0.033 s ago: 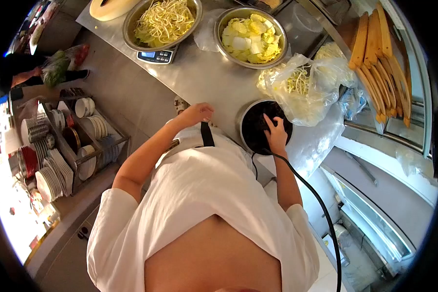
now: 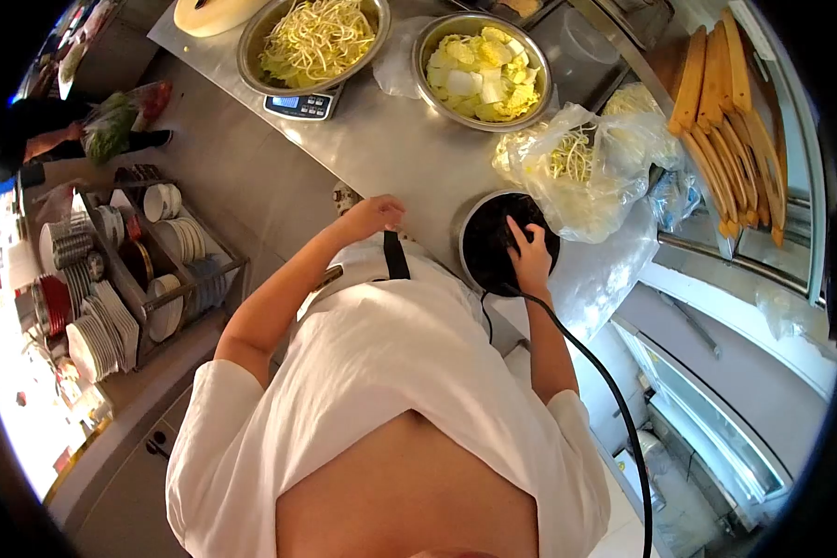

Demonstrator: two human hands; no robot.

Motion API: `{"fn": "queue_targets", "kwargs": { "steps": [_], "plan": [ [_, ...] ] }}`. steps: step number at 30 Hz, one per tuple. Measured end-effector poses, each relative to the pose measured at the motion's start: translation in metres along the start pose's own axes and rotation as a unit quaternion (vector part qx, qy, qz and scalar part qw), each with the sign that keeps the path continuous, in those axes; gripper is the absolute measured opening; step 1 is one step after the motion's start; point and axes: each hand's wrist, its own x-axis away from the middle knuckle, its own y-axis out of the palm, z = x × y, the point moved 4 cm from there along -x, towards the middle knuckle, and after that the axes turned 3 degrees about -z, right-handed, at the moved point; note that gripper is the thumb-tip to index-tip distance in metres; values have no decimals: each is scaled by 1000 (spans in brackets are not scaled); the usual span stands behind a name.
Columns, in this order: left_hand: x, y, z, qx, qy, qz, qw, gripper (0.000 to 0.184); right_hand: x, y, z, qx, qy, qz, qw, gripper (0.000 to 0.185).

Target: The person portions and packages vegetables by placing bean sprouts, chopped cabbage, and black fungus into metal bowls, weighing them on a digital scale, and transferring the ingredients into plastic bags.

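Observation:
My right hand [image 2: 532, 256] reaches into a round metal pot [image 2: 468, 237] with dark contents, its visible fingers apart and nothing seen between them. The other fingertips are hard to tell from the dark inside. A black cable [image 2: 593, 355] runs past my right wrist. My left hand [image 2: 374, 216] is loosely curled in front of my waist, close to the metal table's edge, with nothing visible in it. Beside the pot, a clear plastic bag [image 2: 604, 200] holds bean sprouts.
A metal bowl of bean sprouts [image 2: 318, 42] rests on a digital scale [image 2: 299, 106]. Another bowl holds cut cabbage [image 2: 484, 74]. Wooden handles or hangers [image 2: 711, 93] stand at right. Racked dishes [image 2: 181, 240] are at left, near a person's arm [image 2: 51, 141] and bagged greens [image 2: 109, 128].

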Motion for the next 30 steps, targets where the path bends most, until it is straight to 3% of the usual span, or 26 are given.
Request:
{"fn": "queue_targets", "kwargs": {
  "steps": [5,10,13,17,18,20,21,24,27,30],
  "plan": [
    [27,-17,-26,7,-24,73,997,26,2,-19,-8,-71,-23,79,994,20],
    [47,-30,-54,54,-72,113,989,27,1,-41,-28,-110,-37,111,987,14],
    [51,-40,-80,106,-50,137,984,27,-3,-51,-33,-148,-36,135,979,15],
    [69,-52,-71,100,-87,150,980,27,3,-37,-8,-307,72,133,940,21],
    [72,-56,-74,115,-74,153,979,26,6,-32,2,-412,183,121,885,20],
    [77,-64,-72,142,-46,161,976,26,15,-18,7,-588,386,92,704,18],
    [79,-65,-68,153,-31,168,973,25,16,-14,6,-622,400,72,669,15],
    [94,-71,-38,174,22,198,964,24,6,-10,-8,-744,312,-5,591,15],
    [116,-74,26,162,111,226,954,22,-23,-25,-53,-737,348,26,579,16],
    [171,-75,118,127,243,226,935,24,-84,-48,-117,-724,246,-77,640,20]
  ]
}}
